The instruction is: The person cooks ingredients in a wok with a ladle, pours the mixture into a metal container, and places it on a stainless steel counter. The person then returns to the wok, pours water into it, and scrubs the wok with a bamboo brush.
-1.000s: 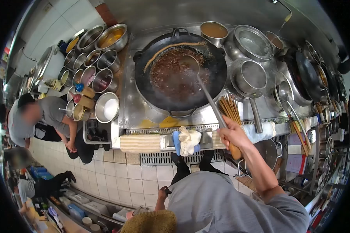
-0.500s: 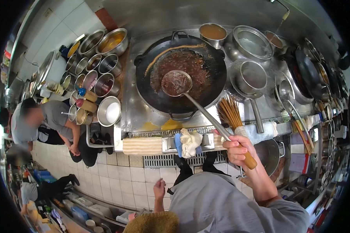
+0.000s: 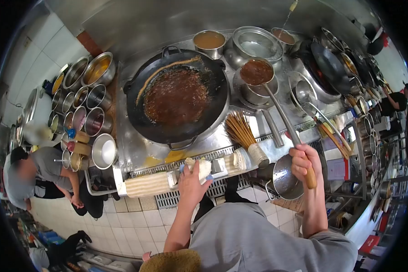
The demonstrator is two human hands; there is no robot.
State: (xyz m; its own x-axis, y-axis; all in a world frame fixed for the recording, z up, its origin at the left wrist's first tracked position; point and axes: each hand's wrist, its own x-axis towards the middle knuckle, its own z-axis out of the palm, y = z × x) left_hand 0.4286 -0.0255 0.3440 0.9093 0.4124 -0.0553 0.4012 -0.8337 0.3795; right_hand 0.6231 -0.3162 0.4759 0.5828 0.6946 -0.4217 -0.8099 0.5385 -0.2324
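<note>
My right hand (image 3: 305,164) is closed around the wooden handle of a long ladle (image 3: 285,115). The ladle's bowl is full of dark brown sauce (image 3: 257,72) and is over a saucepan (image 3: 259,96), right of the wok. My left hand (image 3: 192,183) lies on a bunched cream cloth (image 3: 204,168) at the stove's front edge, thumb apart from the fingers. Some blue cloth shows beside it. Brown, bubbling sauce fills the bottom of the large black wok (image 3: 133,97). A bamboo wok brush (image 3: 241,130) stands between the wok and the ladle handle.
Several metal bowls and tubs (image 3: 96,122) with ingredients crowd the left side. A pot of brown liquid (image 3: 209,41) and a wide pot of water (image 3: 258,43) stand behind. Another person (image 3: 56,165) is at the left. Ladles and strainers (image 3: 303,93) lie at right.
The ladle has risen out of the wok and moved right, over the saucepan, carrying sauce. My left hand has come up from my side onto the cloth. The view has shifted right.
</note>
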